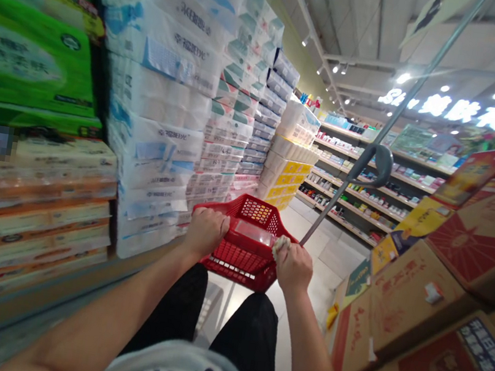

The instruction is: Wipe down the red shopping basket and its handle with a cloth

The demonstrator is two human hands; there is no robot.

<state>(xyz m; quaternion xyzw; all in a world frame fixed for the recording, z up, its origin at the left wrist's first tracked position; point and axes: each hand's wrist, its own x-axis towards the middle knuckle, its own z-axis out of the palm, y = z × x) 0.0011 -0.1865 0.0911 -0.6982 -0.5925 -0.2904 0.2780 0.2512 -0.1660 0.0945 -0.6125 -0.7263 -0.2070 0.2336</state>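
A red plastic shopping cart (250, 266) with a perforated basket is in front of me, and its red handle (253, 233) has a clear panel in the middle. My left hand (207, 230) wraps round the handle's left end. Closed round the right end is my right hand (294, 268). A crumpled whitish bundle (281, 247) is pressed at the right hand's fingers; its kind is unclear. Just beyond that hand, a long metal pole (324, 212) slants up to the right, with a grey plastic loop (378, 166) partway along. The pole's lower end is hidden.
Tall stacks of wrapped tissue packs (167, 99) line the left side, with green packs (24, 59) nearest. Cardboard boxes (417, 291) are piled close on the right. Pale floor (324, 246) runs between them towards stocked shelves (358, 193).
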